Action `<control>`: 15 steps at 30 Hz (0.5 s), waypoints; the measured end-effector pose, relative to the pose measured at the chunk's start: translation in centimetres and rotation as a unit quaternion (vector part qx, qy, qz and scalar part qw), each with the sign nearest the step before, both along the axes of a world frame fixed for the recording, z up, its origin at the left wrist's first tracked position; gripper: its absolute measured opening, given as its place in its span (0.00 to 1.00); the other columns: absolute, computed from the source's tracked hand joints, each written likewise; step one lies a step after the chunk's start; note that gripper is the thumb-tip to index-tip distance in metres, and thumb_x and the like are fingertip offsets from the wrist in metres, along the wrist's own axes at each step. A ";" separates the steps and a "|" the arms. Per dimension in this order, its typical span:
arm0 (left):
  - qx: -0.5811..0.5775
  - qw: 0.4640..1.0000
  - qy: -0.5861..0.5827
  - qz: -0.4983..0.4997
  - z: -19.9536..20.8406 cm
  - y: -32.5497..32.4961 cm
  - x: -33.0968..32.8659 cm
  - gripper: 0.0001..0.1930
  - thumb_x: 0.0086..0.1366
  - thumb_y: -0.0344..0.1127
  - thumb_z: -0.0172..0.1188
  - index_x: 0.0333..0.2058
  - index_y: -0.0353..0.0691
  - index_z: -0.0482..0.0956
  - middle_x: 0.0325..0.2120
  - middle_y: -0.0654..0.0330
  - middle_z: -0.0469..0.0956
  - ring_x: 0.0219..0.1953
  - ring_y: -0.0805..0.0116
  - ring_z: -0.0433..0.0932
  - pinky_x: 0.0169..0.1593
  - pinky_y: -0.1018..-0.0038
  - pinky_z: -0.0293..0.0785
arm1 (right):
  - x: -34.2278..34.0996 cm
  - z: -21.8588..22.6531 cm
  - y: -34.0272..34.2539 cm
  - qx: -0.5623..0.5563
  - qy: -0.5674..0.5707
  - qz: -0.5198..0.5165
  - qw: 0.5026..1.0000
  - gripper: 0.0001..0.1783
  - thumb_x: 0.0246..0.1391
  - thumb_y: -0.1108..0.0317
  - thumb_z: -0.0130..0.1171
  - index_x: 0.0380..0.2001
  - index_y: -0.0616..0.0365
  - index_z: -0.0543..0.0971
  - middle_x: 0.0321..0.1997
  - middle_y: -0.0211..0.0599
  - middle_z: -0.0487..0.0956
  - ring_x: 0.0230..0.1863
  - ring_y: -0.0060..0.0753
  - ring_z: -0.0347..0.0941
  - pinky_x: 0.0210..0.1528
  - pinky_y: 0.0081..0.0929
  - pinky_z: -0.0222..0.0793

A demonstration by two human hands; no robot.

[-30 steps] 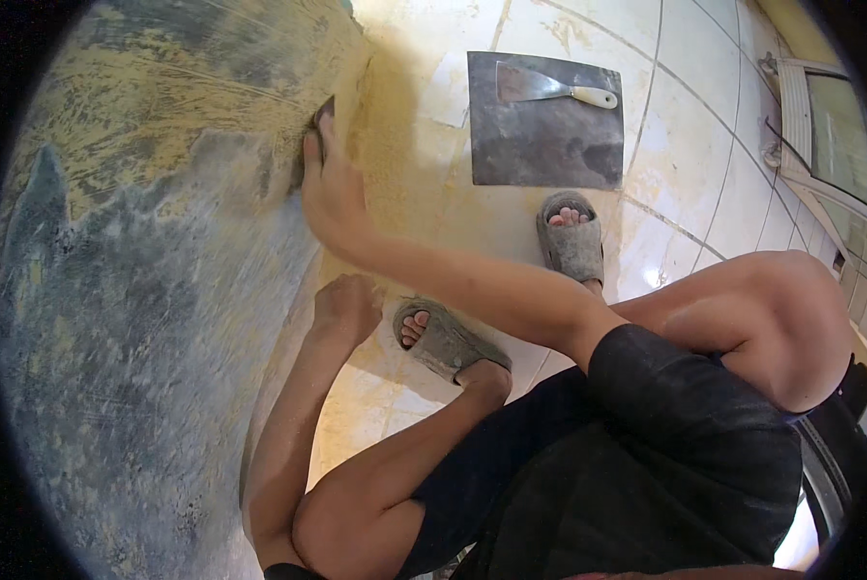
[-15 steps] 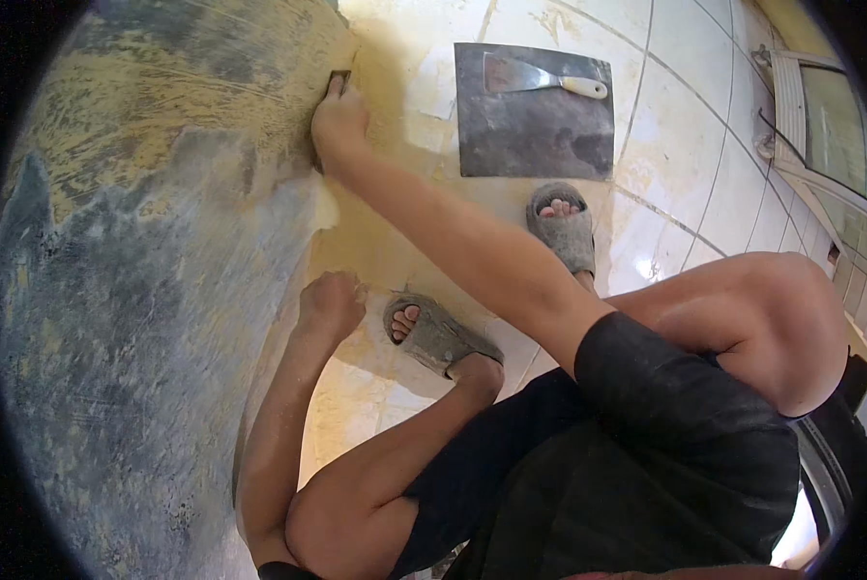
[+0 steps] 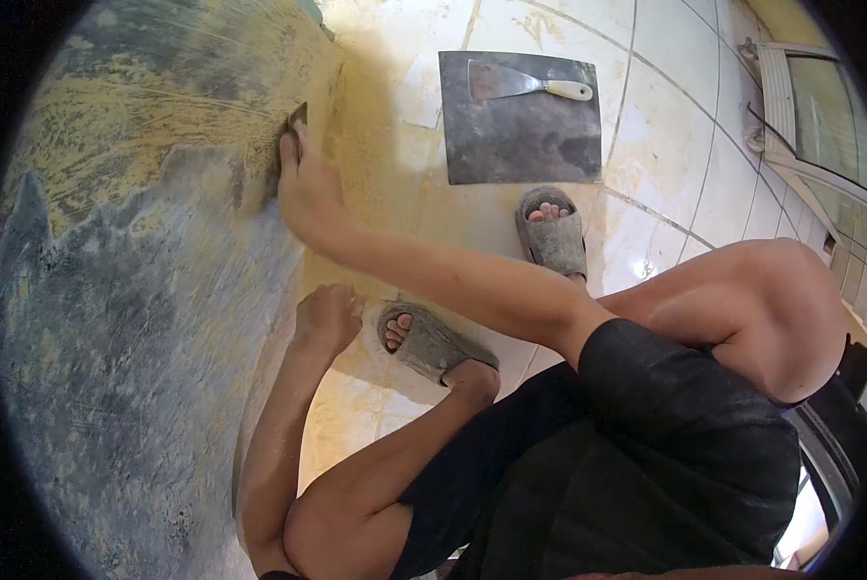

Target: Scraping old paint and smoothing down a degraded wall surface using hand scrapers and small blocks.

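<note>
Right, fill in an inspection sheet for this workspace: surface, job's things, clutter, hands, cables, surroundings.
Surface: patchy wall, yellow-streaked and grey-blue.
Job's things: small dark flat piece, mostly hidden by fingers; putty knife lying on a dark rectangular sheet.
Clutter: yellowish residue on the tiled floor.
Hands: right hand holds the dark piece at the wall; left hand curled into a loose fist, inside hidden.
Cables: nothing seen for certain.
Surroundings: grey open-toed sandals on the feet; pale-framed panel at right.
</note>
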State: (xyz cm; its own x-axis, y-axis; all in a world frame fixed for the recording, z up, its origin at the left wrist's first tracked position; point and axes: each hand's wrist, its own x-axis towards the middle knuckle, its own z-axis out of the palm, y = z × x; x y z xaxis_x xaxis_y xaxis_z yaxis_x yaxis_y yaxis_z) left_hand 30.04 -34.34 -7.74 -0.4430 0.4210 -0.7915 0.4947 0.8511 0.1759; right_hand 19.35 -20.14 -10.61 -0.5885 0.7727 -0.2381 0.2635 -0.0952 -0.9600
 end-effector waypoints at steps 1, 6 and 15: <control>0.006 1.000 0.004 0.001 0.1 0.0 -0.1 0.13 0.68 0.43 0.61 0.38 0.37 0.83 0.36 0.45 0.84 0.45 0.46 0.83 0.50 0.54 0.78 | 0.3 0.5 0.1 -0.018 0.001 0.022 1.000 0.25 0.74 0.56 0.41 0.53 0.69 0.76 0.51 0.69 0.79 0.54 0.71 0.74 0.59 0.54 0.68; 0.003 1.000 0.012 -0.003 -0.1 0.2 -0.1 0.13 0.68 0.43 0.60 0.37 0.38 0.83 0.36 0.45 0.84 0.45 0.46 0.83 0.50 0.54 0.78 | -1.2 -1.5 1.5 -0.184 -0.077 0.010 0.980 0.27 0.74 0.56 0.41 0.56 0.72 0.76 0.54 0.69 0.78 0.57 0.70 0.73 0.60 0.49 0.68; 0.033 0.999 0.018 0.016 -0.3 -0.4 -0.3 0.13 0.69 0.43 0.60 0.38 0.38 0.83 0.38 0.44 0.84 0.45 0.45 0.83 0.49 0.53 0.78 | -1.6 -1.6 1.4 -0.148 -0.045 -0.009 0.988 0.26 0.75 0.56 0.39 0.57 0.68 0.73 0.57 0.68 0.76 0.58 0.69 0.73 0.58 0.54 0.67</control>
